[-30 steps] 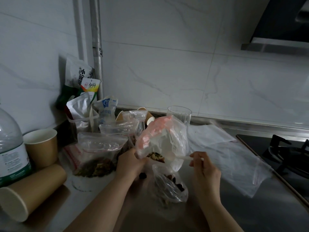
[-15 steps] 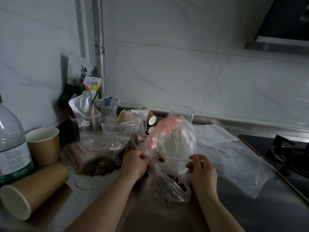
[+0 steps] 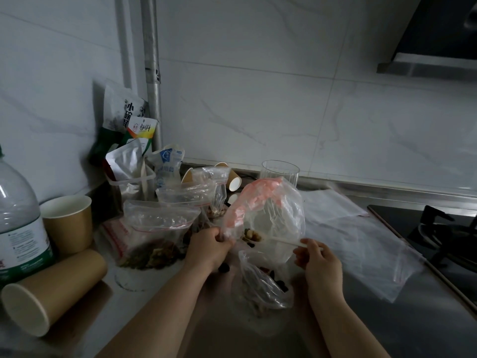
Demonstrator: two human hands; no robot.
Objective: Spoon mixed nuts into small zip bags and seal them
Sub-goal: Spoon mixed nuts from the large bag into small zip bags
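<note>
My left hand (image 3: 210, 245) pinches the rim of a clear zip bag with a pink strip (image 3: 271, 213), holding its mouth open toward me. My right hand (image 3: 316, 259) holds a white plastic spoon (image 3: 284, 241) by its handle. The spoon's bowl, loaded with mixed nuts (image 3: 251, 235), is inside the bag's mouth. Below the two hands a crumpled clear bag of dark nuts and dried fruit (image 3: 263, 285) lies on the steel counter (image 3: 232, 337). A larger zip bag of mixed nuts (image 3: 154, 233) stands to the left.
Two paper cups, one upright (image 3: 68, 223) and one on its side (image 3: 51, 290), and a water bottle (image 3: 18, 223) are at the left. Snack packets (image 3: 129, 140) lean in the corner. A glass (image 3: 280, 171) stands behind the bag. Empty zip bags (image 3: 361, 241) lie right, beside the gas hob (image 3: 438, 233).
The loaded spoon has stayed inside the bag's mouth, shifting slightly. My left hand has moved its hold along the rim and the bag's mouth has tilted a little.
</note>
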